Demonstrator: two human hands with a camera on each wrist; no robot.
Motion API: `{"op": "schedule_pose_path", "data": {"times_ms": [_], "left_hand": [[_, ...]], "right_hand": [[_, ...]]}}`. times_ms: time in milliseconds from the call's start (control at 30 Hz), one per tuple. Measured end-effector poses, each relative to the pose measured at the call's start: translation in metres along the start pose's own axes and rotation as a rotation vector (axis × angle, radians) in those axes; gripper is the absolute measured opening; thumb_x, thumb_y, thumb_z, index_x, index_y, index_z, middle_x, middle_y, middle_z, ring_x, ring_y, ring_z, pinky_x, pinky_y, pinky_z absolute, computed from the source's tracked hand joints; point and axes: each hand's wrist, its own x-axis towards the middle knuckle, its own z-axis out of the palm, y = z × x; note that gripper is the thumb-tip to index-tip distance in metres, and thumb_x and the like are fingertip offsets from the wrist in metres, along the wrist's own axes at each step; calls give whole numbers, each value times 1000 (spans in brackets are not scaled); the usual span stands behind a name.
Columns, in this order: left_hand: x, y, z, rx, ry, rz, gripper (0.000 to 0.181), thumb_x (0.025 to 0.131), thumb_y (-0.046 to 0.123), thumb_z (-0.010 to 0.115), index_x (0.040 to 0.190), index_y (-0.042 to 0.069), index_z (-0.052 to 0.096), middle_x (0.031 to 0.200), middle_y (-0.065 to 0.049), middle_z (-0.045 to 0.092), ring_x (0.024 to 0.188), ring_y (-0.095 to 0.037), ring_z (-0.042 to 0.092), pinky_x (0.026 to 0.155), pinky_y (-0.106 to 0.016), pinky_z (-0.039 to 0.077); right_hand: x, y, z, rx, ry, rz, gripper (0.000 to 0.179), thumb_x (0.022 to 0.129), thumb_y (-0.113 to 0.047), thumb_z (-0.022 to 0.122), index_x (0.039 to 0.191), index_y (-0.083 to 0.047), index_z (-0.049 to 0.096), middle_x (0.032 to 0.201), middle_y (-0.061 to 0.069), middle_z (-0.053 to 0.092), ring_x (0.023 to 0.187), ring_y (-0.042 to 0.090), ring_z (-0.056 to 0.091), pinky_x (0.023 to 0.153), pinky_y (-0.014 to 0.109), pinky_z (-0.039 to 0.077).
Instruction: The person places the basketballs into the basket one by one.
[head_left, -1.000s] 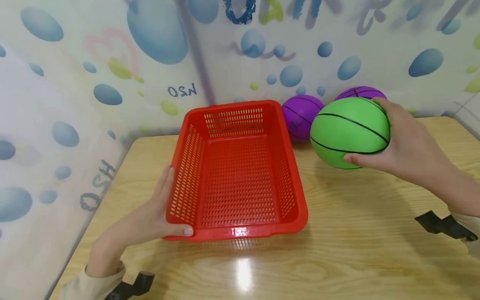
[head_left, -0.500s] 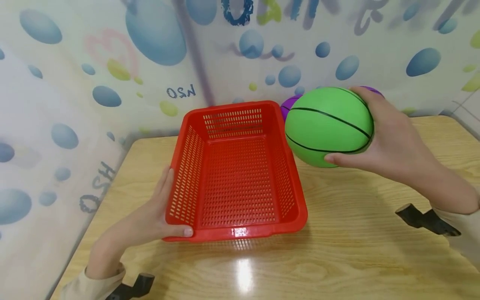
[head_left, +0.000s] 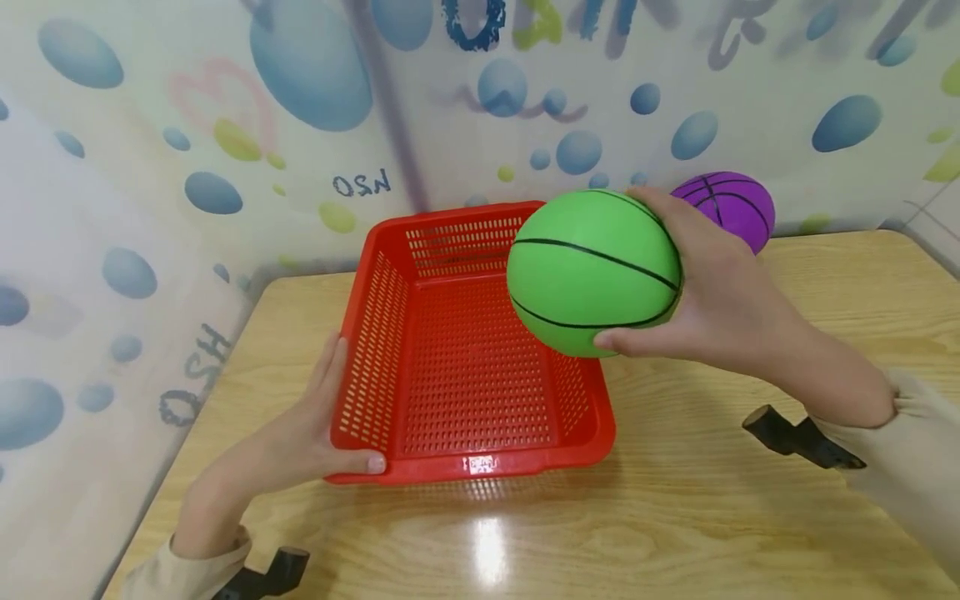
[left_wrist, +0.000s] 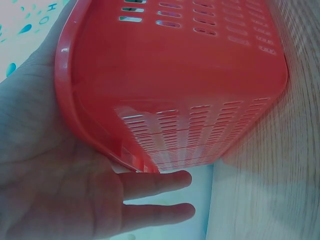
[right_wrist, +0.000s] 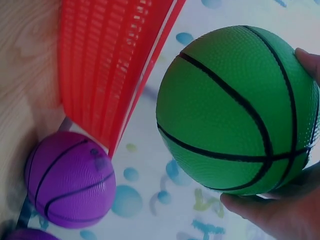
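Observation:
A red plastic basket (head_left: 442, 470) with slotted walls rests on the table. My left hand (head_left: 303, 442) holds its near left corner, thumb over the rim; in the left wrist view two fingers stretch straight along the outside. Above the basket's right wall, my right hand (head_left: 712, 292) grips a green ball (head_left: 588, 271) with black basketball lines, from its right side. In the right wrist view the green ball (right_wrist: 225, 110) is off the table, with thumb and fingers spread around it. The ball covers the basket's far right corner in the head view.
A purple ball (head_left: 731, 208) sits at the back by the wall (head_left: 450, 125), partly behind my right hand. Another purple ball (right_wrist: 72, 180) stands beside the basket in the right wrist view, hidden in the head view. The wooden table (head_left: 675, 500) runs up to the wall.
My right hand has carried the green ball leftward, from in front of the purple balls to over the basket's right edge. My left hand and the basket have stayed put.

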Motion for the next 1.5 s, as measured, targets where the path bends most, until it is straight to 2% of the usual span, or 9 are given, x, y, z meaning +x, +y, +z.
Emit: {"op": "schedule_pose_path", "data": {"times_ms": [233, 400, 767, 1033, 1333, 1500], "left_hand": [[-1, -2, 0, 0, 4, -7, 126, 73, 39, 78, 145, 16, -23, 148, -4, -30, 136, -39, -3, 100, -60, 25], [-1, -2, 0, 2, 5, -10, 126, 73, 41, 78, 145, 16, -23, 148, -3, -31, 136, -38, -5, 100, -60, 25], [0, -1, -1, 13, 15, 0, 126, 72, 40, 79, 145, 16, -21, 149, -3, -29, 136, -38, -3, 100, -58, 26], [-1, -1, 2, -5, 7, -18, 126, 73, 40, 78, 145, 17, -22, 149, -2, -30, 137, -38, -5, 101, -58, 25], [-1, 0, 1, -27, 5, -35, 126, 73, 39, 78, 144, 20, -24, 149, -2, -29, 137, -37, -4, 100, -58, 26], [1, -1, 1, -22, 4, -26, 126, 73, 37, 79, 145, 18, -23, 149, -3, -29, 137, -36, -6, 101, -58, 25]], "right_hand": [[5, -7, 21, 93, -57, -87, 107, 53, -37, 90, 140, -12, 35, 131, 3, 47, 112, 24, 49, 83, 49, 47], [6, -11, 39, 82, -124, -105, 108, 55, -45, 87, 141, -9, 32, 135, 4, 43, 113, 23, 48, 83, 47, 48], [3, -21, 72, 121, -271, -114, 108, 59, -53, 82, 141, -8, 29, 137, 8, 38, 118, 23, 42, 83, 45, 49], [-4, -17, 96, 111, -426, -44, 105, 62, -56, 78, 141, -7, 29, 138, 9, 37, 117, 22, 42, 83, 41, 49], [-6, -17, 97, 35, -510, -11, 112, 64, -64, 72, 143, -2, 24, 139, 15, 35, 118, 25, 42, 90, 43, 45], [-5, -16, 96, 40, -553, 1, 116, 66, -68, 68, 145, -1, 19, 141, 17, 32, 121, 26, 40, 93, 43, 43]]}}
